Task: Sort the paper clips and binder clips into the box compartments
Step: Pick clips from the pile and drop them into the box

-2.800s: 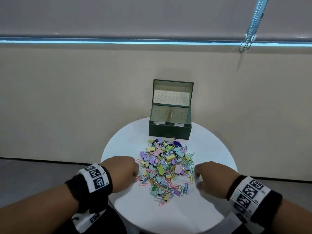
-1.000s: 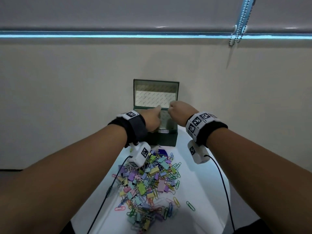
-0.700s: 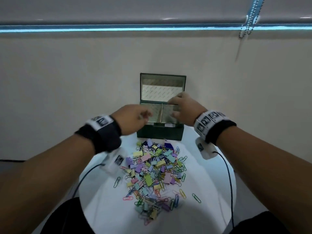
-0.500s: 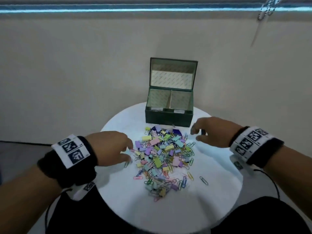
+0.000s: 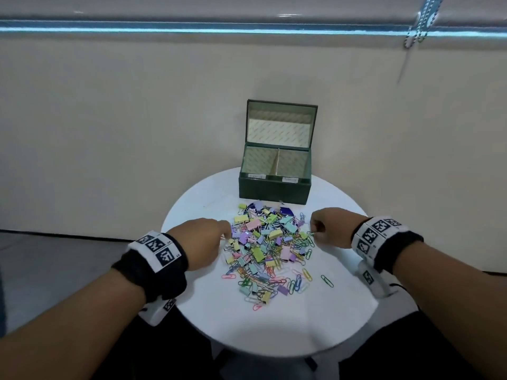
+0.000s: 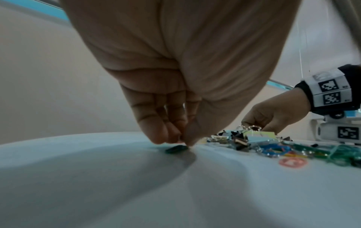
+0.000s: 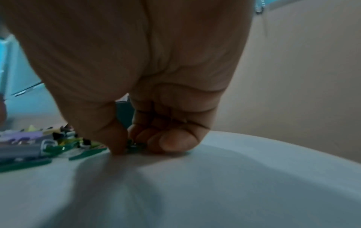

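A heap of pastel binder clips and coloured paper clips lies mid-table in the head view. Behind it stands the dark green box, lid up, with a left compartment and a right compartment; what lies inside them is hidden. My left hand is at the heap's left edge. In the left wrist view its fingertips pinch a dark green paper clip lying on the table. My right hand is at the heap's right edge, where thumb and fingers pinch a green paper clip.
The small round white table stands against a beige wall. Single paper clips lie apart from the heap, one green at the right and one pink at the left. A bead chain hangs at the upper right.
Both hands came back from the box down to the table. In the last half second they closed in on the heap's two sides and their fingers pinched down onto clips.
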### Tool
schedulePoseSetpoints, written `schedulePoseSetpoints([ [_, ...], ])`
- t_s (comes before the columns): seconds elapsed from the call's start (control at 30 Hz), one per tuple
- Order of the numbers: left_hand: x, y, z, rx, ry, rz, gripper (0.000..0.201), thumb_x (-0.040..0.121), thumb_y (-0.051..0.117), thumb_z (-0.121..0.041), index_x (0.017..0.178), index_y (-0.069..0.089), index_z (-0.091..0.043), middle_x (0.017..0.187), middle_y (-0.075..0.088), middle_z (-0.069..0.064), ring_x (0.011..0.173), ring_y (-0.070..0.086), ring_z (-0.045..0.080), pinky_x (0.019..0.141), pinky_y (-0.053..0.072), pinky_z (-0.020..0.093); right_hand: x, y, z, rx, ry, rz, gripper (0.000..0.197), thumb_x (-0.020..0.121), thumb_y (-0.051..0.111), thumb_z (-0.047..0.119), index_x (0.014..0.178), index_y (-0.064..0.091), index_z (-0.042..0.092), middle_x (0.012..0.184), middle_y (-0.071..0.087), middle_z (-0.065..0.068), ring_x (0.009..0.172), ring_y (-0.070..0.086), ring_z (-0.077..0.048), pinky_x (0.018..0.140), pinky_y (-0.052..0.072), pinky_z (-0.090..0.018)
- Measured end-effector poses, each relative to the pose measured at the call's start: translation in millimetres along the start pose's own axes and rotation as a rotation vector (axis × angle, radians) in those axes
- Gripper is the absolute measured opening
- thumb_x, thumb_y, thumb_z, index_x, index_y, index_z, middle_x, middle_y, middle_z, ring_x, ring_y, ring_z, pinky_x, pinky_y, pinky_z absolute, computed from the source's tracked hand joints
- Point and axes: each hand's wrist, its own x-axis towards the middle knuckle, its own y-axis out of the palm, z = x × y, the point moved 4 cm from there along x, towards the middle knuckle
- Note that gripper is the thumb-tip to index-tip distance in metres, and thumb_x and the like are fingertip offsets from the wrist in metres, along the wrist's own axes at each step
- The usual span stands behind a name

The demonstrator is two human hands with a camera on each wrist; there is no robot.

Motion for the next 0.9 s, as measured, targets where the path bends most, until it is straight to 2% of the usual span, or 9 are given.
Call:
schedulePoseSetpoints([
  [0.13,-1.0,-2.6,3.5,-0.042,-0.011,-0.048,0.038,0.096,0.041,-0.015,0.124,0.057,-0.035,0.116,0.051,-0.007,0.092,0.058,0.019,0.082,0.046,0.03,-6.3,-12.3,-9.3,0.195,0.037,-0.075,0.012,0.083,0.064,0.018,0.074,0.057,0.022,0.081,0.067,0.003,0.072,0.059,-0.016,0.071,0.051,-0.028],
  [0.23,-1.5,-4.6,4.6,-0.047,-0.003,-0.077,0.026,0.098,0.042,-0.017,0.107,0.066,-0.023,0.113,0.048,-0.001,0.085,0.06,0.021,0.082,0.05,0.035,-17.1,-24.2,-18.0,0.842,0.068,-0.206,0.017,0.087,0.072,0.006,0.075,0.06,0.01,0.073,0.07,-0.008,0.061,0.065,-0.014,0.061,0.056,-0.027],
  [0.33,-2.6,-4.0,4.7,-0.032,-0.007,-0.057,0.024,0.1,0.036,-0.02,0.093,0.059,-0.015,0.102,0.052,0.003,0.084,0.057,0.023,0.082,0.049,0.04,-24.4,-29.0,-15.5,1.631,0.029,-0.239,0.018,0.093,0.056,-0.006,0.085,0.058,0.01,0.072,0.063,-0.006,0.062,0.064,-0.016,0.054,0.054,-0.022],
  [0.47,-6.0,-6.3,0.7,-0.063,0.029,-0.033,0.02,0.097,0.036,-0.028,0.084,0.051,-0.026,0.089,0.05,-0.007,0.08,0.05,0.017,0.075,0.043,0.033,-22.5,-32.0,-11.8,1.948,0.026,-0.157,0.029,0.088,0.035,-0.007,0.085,0.056,0.013,0.074,0.053,-0.004,0.06,0.051,-0.014,0.047,0.043,-0.019],
  [0.53,-9.5,-6.7,1.1,-0.073,0.028,-0.038,0.014,0.092,0.046,-0.038,0.087,0.057,-0.032,0.09,0.048,-0.011,0.078,0.051,0.011,0.072,0.042,0.03,-17.4,-30.8,-10.8,1.743,0.084,-0.13,0.024,0.088,0.041,-0.004,0.076,0.055,0.012,0.07,0.046,-0.004,0.052,0.04,-0.014,0.042,0.031,-0.02],
  [0.6,-12.8,-4.4,2.7,-0.053,0.03,-0.013,0.012,0.086,0.055,-0.045,0.094,0.061,-0.04,0.091,0.046,-0.014,0.079,0.049,0.006,0.071,0.039,0.026,-12.0,-27.7,-8.6,1.12,0.115,-0.11,0.016,0.091,0.057,0.005,0.075,0.059,0.008,0.066,0.047,-0.001,0.052,0.038,-0.015,0.045,0.031,-0.022],
  [0.7,-13.7,-2.2,2.7,-0.028,0.055,-0.013,0.016,0.086,0.06,-0.05,0.101,0.064,-0.044,0.091,0.044,-0.015,0.082,0.048,0.007,0.071,0.035,0.025,-4.5,-12.5,3.4,0.161,0.069,-0.012,0.018,0.085,0.074,0.035,0.089,0.069,0.018,0.079,0.06,0.01,0.073,0.055,-0.011,0.064,0.042,-0.024],
  [0.77,-12.7,-2.8,1.1,-0.018,0.072,-0.031,0.016,0.089,0.061,-0.051,0.102,0.066,-0.044,0.09,0.043,-0.015,0.083,0.048,0.007,0.072,0.035,0.024,-4.3,-3.2,11.7,0.032,0.08,0.009,0.02,0.085,0.072,0.04,0.093,0.066,0.023,0.088,0.06,0.01,0.083,0.057,-0.012,0.071,0.043,-0.025],
  [0.9,-11.4,-4.1,-2.6,0.001,0.098,-0.068,0.014,0.093,0.055,-0.046,0.097,0.067,-0.041,0.089,0.044,-0.014,0.08,0.047,0.009,0.07,0.036,0.025,-1.6,-0.3,17.3,0.023,0.112,0.028,0.013,0.09,0.062,0.024,0.094,0.07,0.016,0.095,0.069,0.001,0.09,0.063,-0.017,0.076,0.05,-0.024],
])
